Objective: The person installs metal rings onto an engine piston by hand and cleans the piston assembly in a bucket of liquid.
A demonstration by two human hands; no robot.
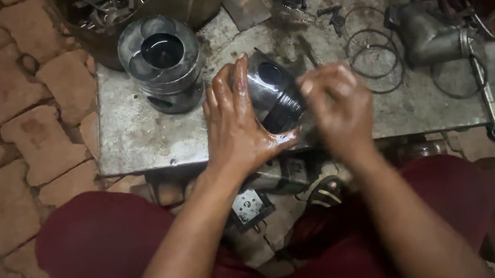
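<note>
Grimy metal bench (147,139) over brick paving | left hand (234,125) cups piston (273,95) | right hand (336,106) blurred at its skirt, grasp unclear | loose rings (376,57) lie right, unfitted | second piston (164,61) far left

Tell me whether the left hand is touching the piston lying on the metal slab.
Touching. The head view shows the left hand laid flat against the side of the piston, its fingers wrapping over the top, with no gap between them.

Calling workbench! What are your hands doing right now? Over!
Left hand gripping the piston on the metal table. Right hand blurred at its right side, grip unclear. Second piston and loose rings alongside, not blocking.
</note>
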